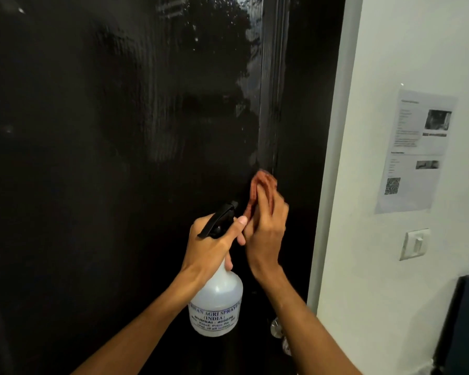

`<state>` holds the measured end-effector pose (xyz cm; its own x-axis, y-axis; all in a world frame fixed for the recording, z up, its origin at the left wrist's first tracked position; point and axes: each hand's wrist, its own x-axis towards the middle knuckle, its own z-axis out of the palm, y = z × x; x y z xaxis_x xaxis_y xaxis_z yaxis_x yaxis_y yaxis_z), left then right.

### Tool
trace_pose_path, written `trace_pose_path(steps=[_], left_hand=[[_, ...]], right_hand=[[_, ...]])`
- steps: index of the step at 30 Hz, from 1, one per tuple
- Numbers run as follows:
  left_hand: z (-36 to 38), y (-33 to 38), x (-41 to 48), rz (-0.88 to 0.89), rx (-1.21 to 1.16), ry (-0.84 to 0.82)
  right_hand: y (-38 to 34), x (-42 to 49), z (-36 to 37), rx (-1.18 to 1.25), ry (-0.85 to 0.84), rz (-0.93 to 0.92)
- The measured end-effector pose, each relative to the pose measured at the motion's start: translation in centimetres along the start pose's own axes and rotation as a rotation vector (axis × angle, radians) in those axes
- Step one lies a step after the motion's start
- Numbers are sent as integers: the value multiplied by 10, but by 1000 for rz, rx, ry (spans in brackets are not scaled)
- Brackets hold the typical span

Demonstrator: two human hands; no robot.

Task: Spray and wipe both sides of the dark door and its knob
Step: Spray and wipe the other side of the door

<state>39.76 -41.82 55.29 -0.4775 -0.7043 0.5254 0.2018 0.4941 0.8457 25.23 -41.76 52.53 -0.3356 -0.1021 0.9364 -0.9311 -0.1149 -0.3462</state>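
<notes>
Dark door point(119, 158), right fingers point(268, 197) pressing red cloth point(259, 182) flat to it — left fingers point(237, 222) wrapped round spray bottle point(217, 299).

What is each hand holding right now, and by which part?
The left hand grips the spray bottle by its neck, below the black trigger. The right hand presses a reddish cloth against the door, fingers over its lower part.
</notes>
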Motion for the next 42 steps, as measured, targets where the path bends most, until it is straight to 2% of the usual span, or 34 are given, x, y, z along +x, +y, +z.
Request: trace_pose_path(steps=[4,11,17,22,24,30,36,42], left_hand=[[-4,13,16,15,32,34],[-16,32,29,34,50,57],[-20,55,38,59,46,61],[-36,77,49,92,26,84],[-40,81,50,89,60,83],[-46,120,74,149,59,60],[-43,139,90,147,45,44],[-39,151,101,126,42,26]], right_hand=[[-20,75,5,-11,49,7],[-12,14,-6,-44,-153,-146],[-34,115,-2,-95,-50,-128],[-26,69,-5,-293,-55,-108],[-22,65,-1,-299,-56,-77],[-57,188,0,-256,15,-211],[-34,139,2,-246,-116,-340],[-61,235,1,-247,30,-138]])
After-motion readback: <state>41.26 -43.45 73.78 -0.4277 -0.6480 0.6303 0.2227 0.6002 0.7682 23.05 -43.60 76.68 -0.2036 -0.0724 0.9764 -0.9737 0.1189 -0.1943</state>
